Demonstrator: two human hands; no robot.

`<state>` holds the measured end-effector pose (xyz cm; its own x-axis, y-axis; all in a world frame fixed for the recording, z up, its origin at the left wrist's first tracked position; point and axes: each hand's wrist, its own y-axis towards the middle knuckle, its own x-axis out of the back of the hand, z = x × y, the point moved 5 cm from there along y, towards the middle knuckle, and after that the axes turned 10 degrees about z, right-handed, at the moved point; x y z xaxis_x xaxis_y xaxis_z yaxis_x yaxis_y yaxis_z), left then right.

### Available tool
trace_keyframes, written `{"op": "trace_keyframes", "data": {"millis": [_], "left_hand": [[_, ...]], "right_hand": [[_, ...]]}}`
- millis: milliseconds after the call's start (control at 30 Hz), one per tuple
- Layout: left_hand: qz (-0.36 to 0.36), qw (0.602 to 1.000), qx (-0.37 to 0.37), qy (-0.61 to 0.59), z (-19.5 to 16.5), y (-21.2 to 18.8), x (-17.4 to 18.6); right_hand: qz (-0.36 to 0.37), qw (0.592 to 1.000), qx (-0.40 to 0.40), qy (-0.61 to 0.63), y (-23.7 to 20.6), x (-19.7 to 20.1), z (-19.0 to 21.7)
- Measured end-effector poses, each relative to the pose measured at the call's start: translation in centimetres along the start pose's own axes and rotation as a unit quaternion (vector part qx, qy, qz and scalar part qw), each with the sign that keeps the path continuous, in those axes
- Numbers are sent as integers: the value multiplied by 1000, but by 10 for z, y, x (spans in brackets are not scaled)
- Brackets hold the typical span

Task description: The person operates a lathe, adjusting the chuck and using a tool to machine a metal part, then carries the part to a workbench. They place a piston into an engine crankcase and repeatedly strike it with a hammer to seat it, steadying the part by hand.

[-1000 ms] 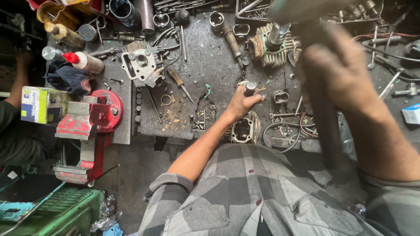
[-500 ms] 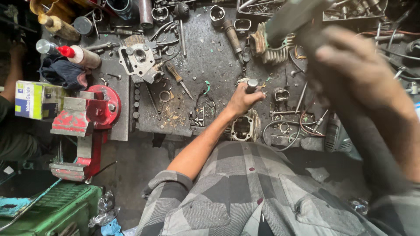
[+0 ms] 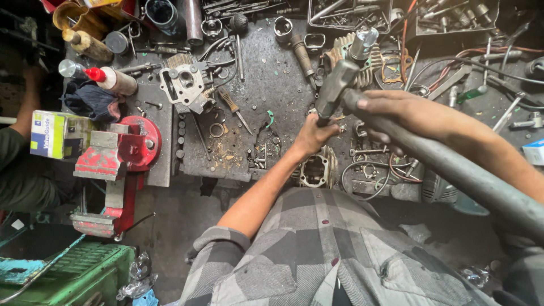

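We're gripping a hammer (image 3: 396,136) in our right hand (image 3: 408,116), fingers wrapped round the handle, head poised just above our left hand (image 3: 311,136). Left hand is closing on a punch (image 3: 324,120), keeping it upright over the engine cylinder (image 3: 317,170) at the counter (image 3: 266,85) edge, steadying the strike.

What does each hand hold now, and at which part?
Right hand grips the hammer by its handle, near the head. Left hand clasps a small metal part, mostly hidden.
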<state>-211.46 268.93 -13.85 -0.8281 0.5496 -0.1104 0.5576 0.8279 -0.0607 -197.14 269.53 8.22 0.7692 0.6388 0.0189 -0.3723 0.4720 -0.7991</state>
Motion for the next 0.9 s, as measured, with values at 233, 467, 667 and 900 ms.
{"op": "trace_keyframes", "data": {"millis": [233,467,667,900], "left_hand": [[-9,995,-46,84,-2,0,3],[-7,1000,-13,22,-15,-3,3],[-9,1000,25,10,-12,-3,1],[-50,998,-18,25,-11,-5,-2]], "right_hand": [[-88,926,365,47,-51,24,26],[-161,940,279,-116,-16,22,9],[-31,999,9,1,13,-4,-23],[-79,947,310,15,-41,7,22]]}}
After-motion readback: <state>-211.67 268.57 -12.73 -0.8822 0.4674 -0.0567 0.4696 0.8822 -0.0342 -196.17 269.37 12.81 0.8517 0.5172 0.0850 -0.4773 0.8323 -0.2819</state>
